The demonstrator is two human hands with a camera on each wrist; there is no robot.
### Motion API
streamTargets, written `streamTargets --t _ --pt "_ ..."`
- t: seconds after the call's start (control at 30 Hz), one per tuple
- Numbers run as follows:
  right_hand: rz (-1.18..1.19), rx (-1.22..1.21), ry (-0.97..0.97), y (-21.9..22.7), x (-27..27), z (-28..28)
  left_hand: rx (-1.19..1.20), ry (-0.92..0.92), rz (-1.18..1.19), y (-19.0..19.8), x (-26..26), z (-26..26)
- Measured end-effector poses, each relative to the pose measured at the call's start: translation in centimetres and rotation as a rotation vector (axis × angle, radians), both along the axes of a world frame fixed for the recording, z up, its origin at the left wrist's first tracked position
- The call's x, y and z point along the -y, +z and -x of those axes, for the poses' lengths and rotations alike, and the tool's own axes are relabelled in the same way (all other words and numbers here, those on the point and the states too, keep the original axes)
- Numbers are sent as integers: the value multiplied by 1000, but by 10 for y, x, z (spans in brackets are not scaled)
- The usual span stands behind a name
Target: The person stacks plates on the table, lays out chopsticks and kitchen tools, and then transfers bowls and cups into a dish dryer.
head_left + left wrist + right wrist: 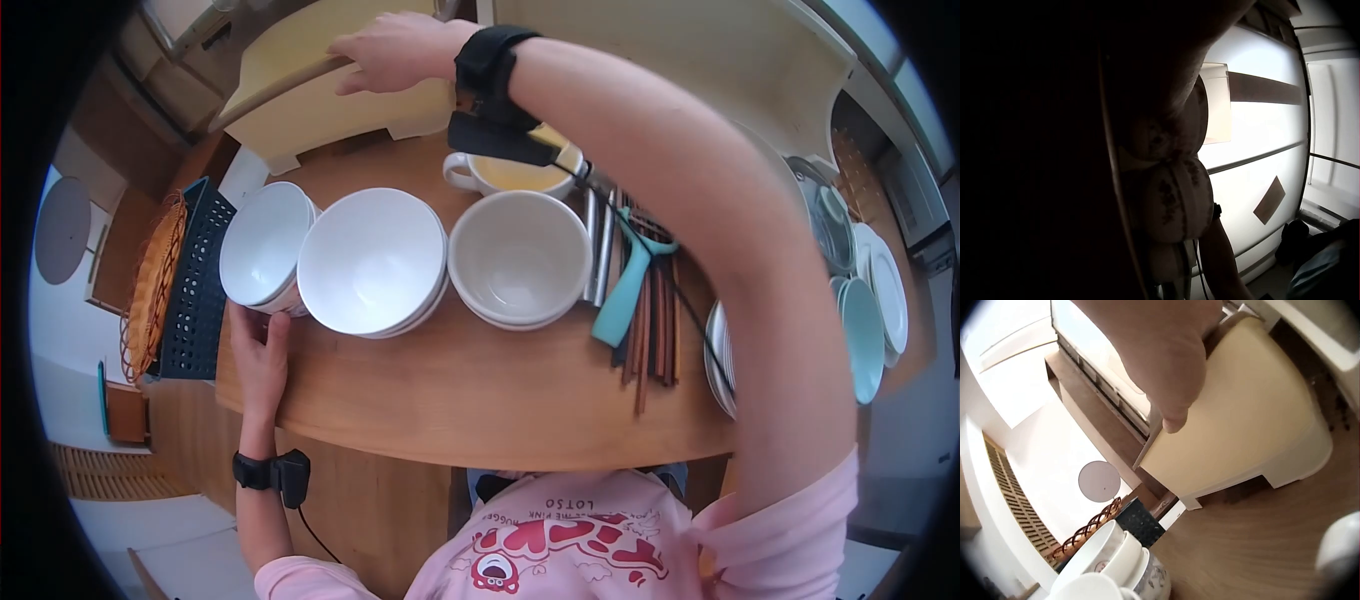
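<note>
My left hand [262, 352] cups the near side of the leftmost stack of white bowls [265, 245], its fingertips hidden by the stack. The left wrist view is very dark; a patterned bowl [1179, 200] shows there. At the back, my right hand [405, 52] holds the front edge of a cream box's lid, fingers on top and thumb below. The cream box [340, 125] stands on feet; in the right wrist view the thumb of my right hand [1163, 362] lies at the edge of the box [1241, 419]. White bowls [372, 262] and cream bowls [520, 258] stand alongside.
A yellow-lined mug [462, 172] stands behind the cream bowls. To the right lie chopsticks [655, 350], a teal peeler [622, 305], plates [860, 335] and a glass lid [828, 225]. A dark basket [195, 300] and a wicker tray [155, 290] are at the left edge.
</note>
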State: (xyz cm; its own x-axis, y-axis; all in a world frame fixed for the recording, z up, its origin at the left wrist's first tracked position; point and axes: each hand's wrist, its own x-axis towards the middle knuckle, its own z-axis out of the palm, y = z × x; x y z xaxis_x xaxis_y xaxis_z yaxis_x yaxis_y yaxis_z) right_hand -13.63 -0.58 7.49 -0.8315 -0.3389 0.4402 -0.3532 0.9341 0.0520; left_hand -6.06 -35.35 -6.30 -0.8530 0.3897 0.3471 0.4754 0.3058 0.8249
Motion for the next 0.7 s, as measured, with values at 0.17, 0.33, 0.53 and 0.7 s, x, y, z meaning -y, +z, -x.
streamTargets --t 0.17,0.33,0.53,0.7 --pt "-146 -83 115 19 -11 -38 -43 37 38 -2 3 2" --pt "-129 245 119 67 -25 -134 -27 49 13 -1 7 0" --pt "-110 457 76 66 -44 -212 -521 290 88 19 10 -13" --pt "-194 564 -139 38 -48 -254 -561 240 -2 65 -30 -55"
